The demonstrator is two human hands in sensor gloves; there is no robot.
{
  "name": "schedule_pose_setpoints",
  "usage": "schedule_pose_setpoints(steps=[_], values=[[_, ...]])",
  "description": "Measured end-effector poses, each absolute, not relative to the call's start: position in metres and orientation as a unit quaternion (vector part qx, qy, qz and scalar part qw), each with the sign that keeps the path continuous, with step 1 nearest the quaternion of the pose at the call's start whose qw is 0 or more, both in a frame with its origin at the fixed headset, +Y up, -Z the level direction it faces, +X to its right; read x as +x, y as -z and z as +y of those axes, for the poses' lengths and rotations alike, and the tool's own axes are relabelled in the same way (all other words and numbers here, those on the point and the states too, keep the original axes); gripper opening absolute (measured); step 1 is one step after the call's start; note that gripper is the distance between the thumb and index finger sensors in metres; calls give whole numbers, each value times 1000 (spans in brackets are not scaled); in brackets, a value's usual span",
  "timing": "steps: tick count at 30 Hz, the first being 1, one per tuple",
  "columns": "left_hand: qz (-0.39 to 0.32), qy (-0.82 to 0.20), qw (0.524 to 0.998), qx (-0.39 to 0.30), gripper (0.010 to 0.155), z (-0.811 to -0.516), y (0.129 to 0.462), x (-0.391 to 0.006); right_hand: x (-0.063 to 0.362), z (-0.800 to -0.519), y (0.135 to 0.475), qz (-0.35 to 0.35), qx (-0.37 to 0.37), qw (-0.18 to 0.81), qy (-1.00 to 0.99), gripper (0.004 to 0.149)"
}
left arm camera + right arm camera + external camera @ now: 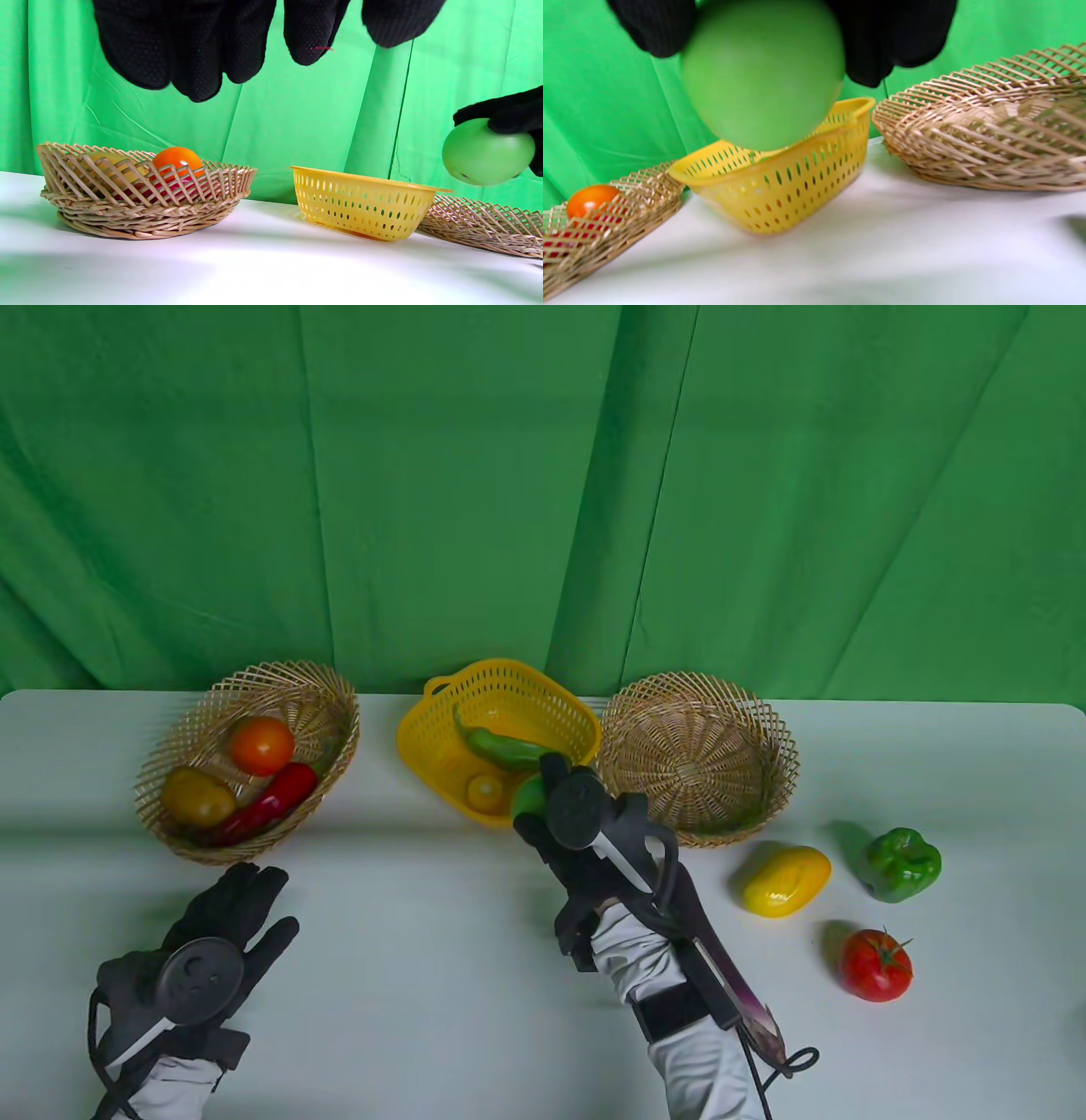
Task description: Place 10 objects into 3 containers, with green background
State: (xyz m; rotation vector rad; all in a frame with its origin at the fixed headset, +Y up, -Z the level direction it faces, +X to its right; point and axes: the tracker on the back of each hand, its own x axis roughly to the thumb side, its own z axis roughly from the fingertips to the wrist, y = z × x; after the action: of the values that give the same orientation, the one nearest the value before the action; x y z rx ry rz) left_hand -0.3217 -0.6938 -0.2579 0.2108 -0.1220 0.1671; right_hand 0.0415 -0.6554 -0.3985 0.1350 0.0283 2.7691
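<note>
My right hand (551, 806) grips a round light-green fruit (528, 795), also seen in the left wrist view (488, 151) and the right wrist view (762, 72), in the air at the front rim of the yellow plastic basket (577, 712). That basket holds a green chili (501, 746) and a small yellow fruit (485, 792). The left wicker basket (335, 695) holds an orange tomato (261, 745), a brownish potato (197, 796) and a red chili (271, 802). The right wicker basket (700, 751) is empty. My left hand (237, 912) rests open on the table, holding nothing.
On the table at the right lie a yellow pepper (786, 881), a green bell pepper (902, 864) and a red tomato (876, 965). A purple eggplant (734, 976) lies under my right forearm. A green cloth hangs behind the white table (407, 984).
</note>
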Motion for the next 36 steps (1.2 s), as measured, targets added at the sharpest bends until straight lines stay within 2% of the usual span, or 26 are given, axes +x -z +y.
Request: schedule_pose_setpoints(steps=[6, 17, 27, 36], values=[[-61, -83, 989, 104, 64, -694, 258, -321, 28, -655, 412, -9, 32, 232, -972, 79], [-64, -82, 990, 98, 64, -695, 259, -320, 1, -673, 439, -9, -10, 160, -987, 79], [-68, -85, 989, 97, 64, -696, 260, -319, -4, -690, 447, 6, -21, 157, -987, 79], [-77, -86, 989, 91, 64, -699, 261, -317, 17, -675, 441, -9, -2, 165, -986, 74]])
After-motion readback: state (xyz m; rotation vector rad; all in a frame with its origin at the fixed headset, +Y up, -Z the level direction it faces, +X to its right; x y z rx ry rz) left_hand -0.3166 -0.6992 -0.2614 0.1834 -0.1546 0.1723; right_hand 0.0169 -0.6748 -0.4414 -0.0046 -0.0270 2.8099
